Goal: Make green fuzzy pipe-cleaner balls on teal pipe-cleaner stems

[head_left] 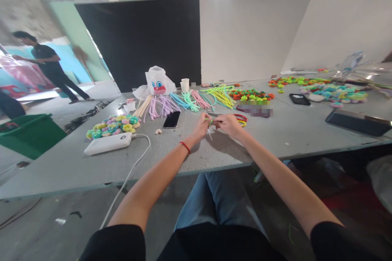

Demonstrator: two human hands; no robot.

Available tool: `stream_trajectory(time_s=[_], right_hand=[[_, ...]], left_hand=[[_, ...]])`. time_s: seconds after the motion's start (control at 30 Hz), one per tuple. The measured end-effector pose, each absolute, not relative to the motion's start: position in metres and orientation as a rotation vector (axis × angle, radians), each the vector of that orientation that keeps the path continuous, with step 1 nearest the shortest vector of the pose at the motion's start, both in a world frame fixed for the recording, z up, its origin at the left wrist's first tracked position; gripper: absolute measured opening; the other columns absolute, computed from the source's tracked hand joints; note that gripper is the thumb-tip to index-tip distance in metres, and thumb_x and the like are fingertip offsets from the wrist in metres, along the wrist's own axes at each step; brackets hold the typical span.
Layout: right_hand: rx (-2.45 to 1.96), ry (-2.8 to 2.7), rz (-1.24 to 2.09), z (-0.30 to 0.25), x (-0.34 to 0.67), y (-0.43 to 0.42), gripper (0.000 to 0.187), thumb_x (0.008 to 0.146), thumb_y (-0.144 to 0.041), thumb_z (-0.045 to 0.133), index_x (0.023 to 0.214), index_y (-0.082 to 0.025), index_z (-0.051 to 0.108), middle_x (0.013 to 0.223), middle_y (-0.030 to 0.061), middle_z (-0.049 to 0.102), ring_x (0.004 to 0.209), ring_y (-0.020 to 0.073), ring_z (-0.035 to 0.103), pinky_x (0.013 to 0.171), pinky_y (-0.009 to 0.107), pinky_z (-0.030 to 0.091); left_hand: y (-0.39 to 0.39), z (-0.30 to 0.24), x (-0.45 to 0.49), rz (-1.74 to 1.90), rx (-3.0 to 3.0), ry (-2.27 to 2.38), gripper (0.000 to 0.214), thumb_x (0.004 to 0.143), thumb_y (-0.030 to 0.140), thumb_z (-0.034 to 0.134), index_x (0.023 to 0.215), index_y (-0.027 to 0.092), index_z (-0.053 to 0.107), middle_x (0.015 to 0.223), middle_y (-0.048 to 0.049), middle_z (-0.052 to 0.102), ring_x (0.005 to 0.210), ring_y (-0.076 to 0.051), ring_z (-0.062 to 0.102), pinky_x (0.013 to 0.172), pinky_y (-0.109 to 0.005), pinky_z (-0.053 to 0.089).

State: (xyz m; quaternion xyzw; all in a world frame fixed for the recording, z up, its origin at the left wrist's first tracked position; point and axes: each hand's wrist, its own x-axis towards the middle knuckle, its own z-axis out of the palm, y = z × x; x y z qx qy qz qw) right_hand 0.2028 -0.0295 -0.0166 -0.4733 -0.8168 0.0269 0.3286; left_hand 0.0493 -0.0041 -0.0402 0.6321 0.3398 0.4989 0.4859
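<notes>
Over the grey table, my left hand (201, 128) and my right hand (229, 125) meet, fingers pinched close together. Between the fingertips is a small piece of green pipe cleaner (211, 122), mostly covered by them. A thin whitish strip (210, 135) hangs just below. Scissors with red and yellow handles (241, 120) lie right behind my right hand, which partly hides them. Beyond my hands, bundles of pipe cleaners fan out: purple (165, 105), pink (200, 100) and yellow-green (222, 96) among them.
A phone (172, 120) lies left of my hands. A white power bank (108, 143) trails a cable over the table's front edge. Fuzzy pastel pieces (113, 125) and red-green ones (251, 95) are heaped around. A green bin (30, 134) and a standing person (50, 63) are at left.
</notes>
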Motion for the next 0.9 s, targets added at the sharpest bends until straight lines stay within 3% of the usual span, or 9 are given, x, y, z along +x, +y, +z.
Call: stream_trajectory(time_s=[0.3,0.4,0.57,0.77,0.9], right_hand=[[-1.175,-1.912,0.558,-0.016,0.208,-0.023,0.018,0.068,-0.024,0.058,0.059,-0.014,0.069,0.046,0.0002,0.054,0.047,0.0126,0.048,0.051,0.024,0.032],[-1.117,-1.836,0.783,-0.017,0.208,-0.02,0.02,0.066,-0.03,0.058,0.057,-0.014,0.065,0.046,0.0003,0.052,0.046,0.0122,0.048,0.05,0.024,0.038],[-1.029,-1.766,1.043,-0.017,0.211,-0.018,0.025,0.067,-0.035,0.058,0.051,-0.016,0.054,0.045,-0.0008,0.047,0.045,0.0105,0.044,0.061,0.032,0.05],[-0.996,-1.764,0.997,-0.016,0.21,-0.02,0.025,0.069,-0.038,0.059,0.06,-0.015,0.061,0.049,0.0008,0.053,0.047,0.0112,0.046,0.06,0.03,0.048],[-1.019,-1.843,0.77,-0.015,0.21,-0.022,0.027,0.069,-0.039,0.061,0.058,-0.015,0.064,0.051,0.0015,0.055,0.049,0.0118,0.046,0.052,0.025,0.037]], left_hand=[[-0.013,-0.038,0.052,1.263,1.693,0.85,0.013,0.09,0.02,0.047,0.096,0.023,0.035,0.063,0.0068,0.041,0.054,-0.01,0.038,0.057,-0.022,0.031],[-0.02,-0.037,0.052,1.33,1.861,0.865,0.013,0.09,0.024,0.048,0.099,0.022,0.038,0.073,0.0026,0.045,0.064,-0.013,0.044,0.067,-0.026,0.037],[-0.026,-0.035,0.052,1.391,1.972,0.768,0.015,0.091,0.03,0.048,0.101,0.021,0.041,0.088,-0.0049,0.051,0.086,-0.019,0.05,0.088,-0.033,0.036],[-0.022,-0.031,0.047,1.389,1.942,0.717,0.017,0.09,0.033,0.048,0.102,0.021,0.044,0.094,-0.0046,0.052,0.085,-0.017,0.052,0.083,-0.029,0.039],[-0.013,-0.026,0.042,1.21,1.883,0.682,0.016,0.088,0.034,0.051,0.086,0.019,0.051,0.082,-0.0015,0.053,0.076,-0.014,0.053,0.073,-0.026,0.042]])
